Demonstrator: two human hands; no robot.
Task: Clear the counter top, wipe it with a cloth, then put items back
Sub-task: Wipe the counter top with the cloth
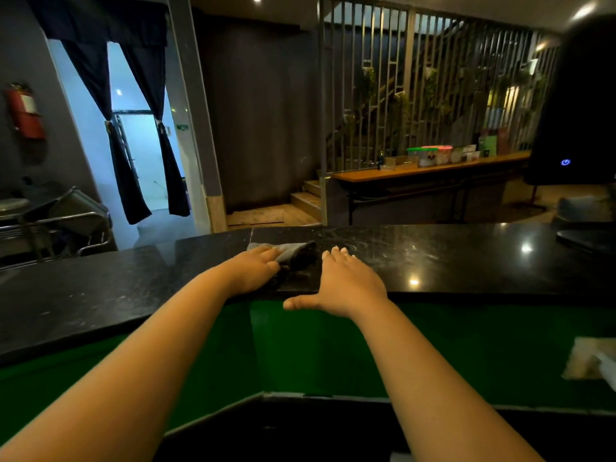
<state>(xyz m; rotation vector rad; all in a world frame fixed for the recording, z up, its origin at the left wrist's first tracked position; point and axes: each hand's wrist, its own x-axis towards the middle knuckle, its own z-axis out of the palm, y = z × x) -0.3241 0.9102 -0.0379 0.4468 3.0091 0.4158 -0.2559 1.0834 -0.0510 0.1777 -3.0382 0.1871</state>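
While left hand (256, 268) presses cloth (293, 253), distant tubs' (430, 156) contents seem unreadable

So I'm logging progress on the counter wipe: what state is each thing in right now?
left hand: flat on the cloth, pressing it to the counter
right hand: open, palm down on the counter edge, holding nothing
cloth: crumpled, lying on the counter under the left fingers
counter top: dark, glossy, bare around the hands
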